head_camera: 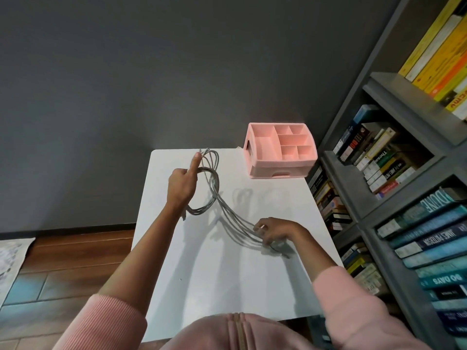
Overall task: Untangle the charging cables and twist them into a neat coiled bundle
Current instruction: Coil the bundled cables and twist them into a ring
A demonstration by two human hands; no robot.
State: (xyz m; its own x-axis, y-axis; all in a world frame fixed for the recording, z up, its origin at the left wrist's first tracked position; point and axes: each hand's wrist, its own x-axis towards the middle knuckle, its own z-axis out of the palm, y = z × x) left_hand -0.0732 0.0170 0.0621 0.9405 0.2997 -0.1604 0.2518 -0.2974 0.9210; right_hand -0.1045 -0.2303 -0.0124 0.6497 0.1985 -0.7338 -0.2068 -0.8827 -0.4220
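Now my right hand point(271, 229) is nearest to me, low over the white table point(227, 286), its fingers closed on several strands of the grey charging cables point(228, 213) — they sag in a curve from there up to my left hand point(182, 184). Further away, that hand is raised with the forefinger stretched out and the coiled loops hanging around it. Behind, at the far table corner, stands a pink organizer point(280, 150).

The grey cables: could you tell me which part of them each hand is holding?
The left hand holds the cables' looped coil; the right hand pinches the trailing strands.
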